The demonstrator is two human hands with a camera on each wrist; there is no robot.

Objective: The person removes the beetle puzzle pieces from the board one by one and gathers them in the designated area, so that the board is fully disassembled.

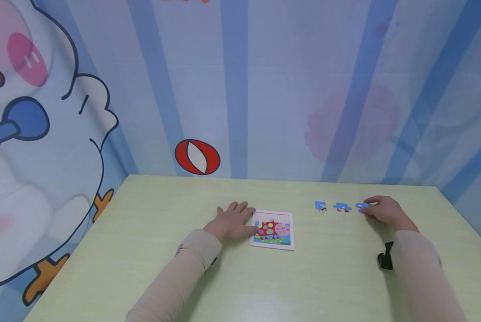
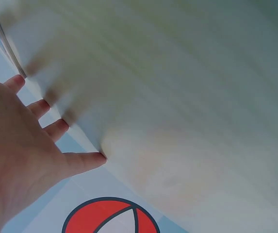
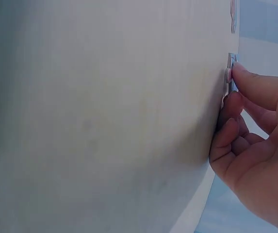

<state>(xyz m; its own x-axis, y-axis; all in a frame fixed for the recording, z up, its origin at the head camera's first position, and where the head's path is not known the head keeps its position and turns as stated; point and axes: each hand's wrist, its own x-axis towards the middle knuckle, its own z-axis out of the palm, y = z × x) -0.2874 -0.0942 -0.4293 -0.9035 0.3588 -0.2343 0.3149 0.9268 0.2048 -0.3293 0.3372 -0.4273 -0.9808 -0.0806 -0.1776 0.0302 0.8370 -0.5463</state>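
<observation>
Two blue jigsaw pieces, one on the left [image 1: 320, 205] and a middle one [image 1: 342, 207], lie on the table right of a framed puzzle. My right hand [image 1: 387, 211] pinches a third jigsaw piece [image 1: 361, 205] at the end of this row. In the right wrist view, thumb and fingertips grip that piece [image 3: 232, 60] close to the tabletop. My left hand [image 1: 233, 222] rests with spread fingers at the left side of the white-framed puzzle [image 1: 292, 232], its thumb and little finger reaching the frame. The puzzle picture shows a pink pig in spotted red.
The pale wooden table [image 1: 329, 281] ends at a blue striped cloth backdrop [image 1: 272, 112] with cartoon prints. A black strap-like object [image 1: 385, 257] is at the right wrist.
</observation>
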